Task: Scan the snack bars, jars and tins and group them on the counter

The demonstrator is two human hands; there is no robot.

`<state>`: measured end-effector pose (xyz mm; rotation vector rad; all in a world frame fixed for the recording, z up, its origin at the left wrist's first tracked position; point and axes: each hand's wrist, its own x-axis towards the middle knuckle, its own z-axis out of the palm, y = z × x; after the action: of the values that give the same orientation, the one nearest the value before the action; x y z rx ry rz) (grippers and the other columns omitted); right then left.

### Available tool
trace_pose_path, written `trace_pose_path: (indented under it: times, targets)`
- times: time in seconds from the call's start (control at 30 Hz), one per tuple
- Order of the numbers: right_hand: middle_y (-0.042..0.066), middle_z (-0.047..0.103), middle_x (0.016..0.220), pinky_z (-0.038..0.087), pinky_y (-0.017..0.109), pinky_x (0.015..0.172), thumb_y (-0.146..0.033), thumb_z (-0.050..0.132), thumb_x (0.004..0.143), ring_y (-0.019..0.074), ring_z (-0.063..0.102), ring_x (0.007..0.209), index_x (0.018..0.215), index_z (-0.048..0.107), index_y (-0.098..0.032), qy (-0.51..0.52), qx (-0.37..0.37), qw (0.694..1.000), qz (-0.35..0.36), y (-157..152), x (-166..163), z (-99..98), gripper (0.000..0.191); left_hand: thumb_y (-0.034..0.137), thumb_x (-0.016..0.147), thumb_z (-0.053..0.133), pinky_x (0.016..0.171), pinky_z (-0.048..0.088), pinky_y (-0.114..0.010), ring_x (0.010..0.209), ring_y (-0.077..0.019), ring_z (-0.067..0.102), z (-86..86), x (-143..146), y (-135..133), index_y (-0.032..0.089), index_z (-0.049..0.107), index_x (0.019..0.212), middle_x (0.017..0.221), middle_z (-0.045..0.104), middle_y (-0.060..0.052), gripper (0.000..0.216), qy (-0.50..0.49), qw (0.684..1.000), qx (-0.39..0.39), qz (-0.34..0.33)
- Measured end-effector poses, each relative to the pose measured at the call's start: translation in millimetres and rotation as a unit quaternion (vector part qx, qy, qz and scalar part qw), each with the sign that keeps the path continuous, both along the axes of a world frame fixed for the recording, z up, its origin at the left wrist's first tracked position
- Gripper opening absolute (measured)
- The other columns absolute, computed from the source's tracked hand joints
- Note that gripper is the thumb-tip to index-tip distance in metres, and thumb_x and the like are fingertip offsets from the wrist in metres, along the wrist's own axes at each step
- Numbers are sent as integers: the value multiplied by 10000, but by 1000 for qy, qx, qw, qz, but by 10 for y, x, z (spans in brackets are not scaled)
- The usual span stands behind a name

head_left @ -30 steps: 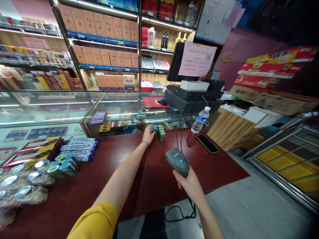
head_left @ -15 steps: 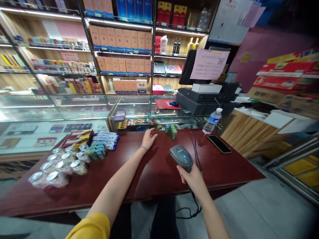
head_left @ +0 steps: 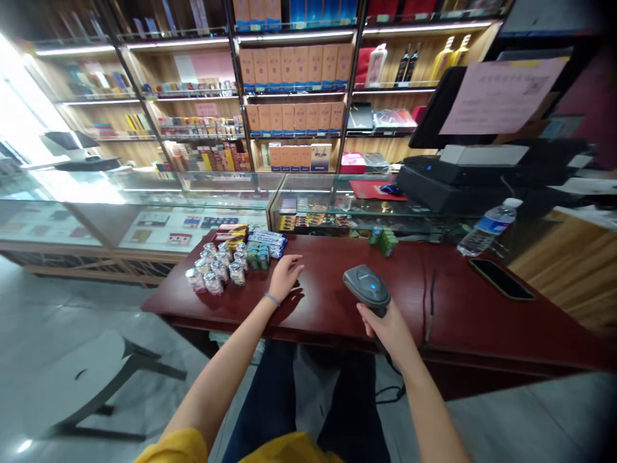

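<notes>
My right hand (head_left: 388, 331) is wrapped round the handle of a dark grey barcode scanner (head_left: 367, 286), held over the table with its head tilted to the left. A blue light glows on its top. My left hand (head_left: 285, 278) is above the table, fingers stretched out and nothing in them. Just left of it are small green boxes (head_left: 258, 256), blue-and-white packets (head_left: 268, 241), brown-and-yellow packs (head_left: 234, 233) and several small jars with silvery lids (head_left: 222, 263). Another group of small green boxes (head_left: 387, 242) stands at the table's far edge.
A water bottle (head_left: 489, 226) and a phone (head_left: 501, 279) are on the right of the dark red table (head_left: 328, 308). Glass display cases (head_left: 318, 193) run behind it, with a monitor (head_left: 448, 109) at the right. A grey stool (head_left: 81, 379) stands at the lower left.
The view has swung left, bringing the stool into sight. My left hand has moved left, towards the jars and packets. My right hand has shifted left with the scanner, away from the phone.
</notes>
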<state>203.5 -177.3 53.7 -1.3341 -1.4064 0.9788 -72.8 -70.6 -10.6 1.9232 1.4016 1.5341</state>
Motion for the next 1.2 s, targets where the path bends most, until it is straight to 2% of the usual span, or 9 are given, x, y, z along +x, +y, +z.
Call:
trace_pose_path:
  times: [0.13, 0.27, 0.37, 0.5, 0.73, 0.9, 1.03, 1.13, 1.2]
  targets:
    - [-86, 555, 474, 415, 243, 410, -435, 708, 787, 141, 501, 366, 1055, 599, -202, -1, -2, 1000, 23, -24, -160, -23, 372, 221, 927, 634, 946, 577, -368, 1063, -207, 656, 50, -331, -310, 218, 663, 1144, 1117, 679, -75, 220, 15, 998, 1, 59]
    - [-75, 575, 484, 431, 251, 428, -426, 712, 790, 151, 523, 385, 1063, 596, -199, -13, -5, 999, 38, -34, -262, -12, 374, 203, 924, 614, 929, 581, -365, 1084, -217, 639, 121, -595, -470, 225, 667, 1141, 1118, 667, -76, 224, 25, 994, 10, 104]
    - [-71, 576, 480, 432, 255, 435, -430, 718, 790, 158, 533, 390, 1059, 596, -199, -20, -8, 999, 44, -31, -303, -11, 376, 183, 924, 581, 1001, 554, -398, 1156, -233, 610, 164, -724, -462, 233, 657, 1191, 1188, 647, -88, 283, 52, 989, 23, 138]
    - [-69, 578, 489, 421, 253, 421, -442, 720, 783, 156, 527, 382, 1050, 595, -203, -19, -4, 999, 44, -31, -325, -39, 380, 127, 888, 565, 1178, 399, -510, 1341, -304, 497, 154, -788, -361, 218, 580, 1369, 1399, 553, -141, 490, 128, 977, 25, 168]
    - [-75, 561, 481, 423, 260, 433, -469, 711, 800, 152, 515, 379, 1052, 599, -208, -26, -5, 998, 51, -44, -287, -97, 380, 43, 817, 547, 1231, 258, -591, 1452, -375, 344, 63, -740, -264, 152, 534, 1421, 1526, 425, -197, 613, 178, 965, 26, 192]
    - [-71, 563, 487, 421, 260, 426, -465, 719, 794, 151, 513, 382, 1077, 601, -207, -16, -6, 999, 45, -38, -278, -108, 401, 74, 863, 535, 1208, 306, -561, 1383, -335, 418, 59, -744, -285, 211, 625, 1266, 1439, 515, -152, 435, 155, 970, 30, 185]
    - [-74, 561, 490, 417, 253, 419, -444, 706, 794, 145, 505, 380, 1100, 601, -195, -18, -8, 999, 49, -27, -300, -106, 409, 134, 908, 550, 1121, 410, -499, 1211, -306, 534, 57, -772, -337, 229, 649, 1105, 1242, 642, -121, 239, 172, 971, 16, 163]
    - [-78, 565, 496, 419, 250, 426, -431, 699, 797, 146, 510, 390, 1121, 593, -196, -24, -14, 998, 55, -25, -311, -99, 414, 171, 918, 582, 1066, 450, -462, 1119, -298, 573, 31, -781, -388, 230, 645, 1092, 1088, 683, -106, 195, 179, 970, 7, 163]
    - [-84, 560, 479, 425, 253, 436, -432, 699, 798, 148, 505, 388, 1118, 592, -205, -28, -18, 998, 56, -28, -312, -94, 407, 218, 928, 608, 1049, 462, -447, 1113, -293, 584, 9, -774, -420, 227, 644, 1121, 1086, 689, -105, 197, 167, 971, 10, 169]
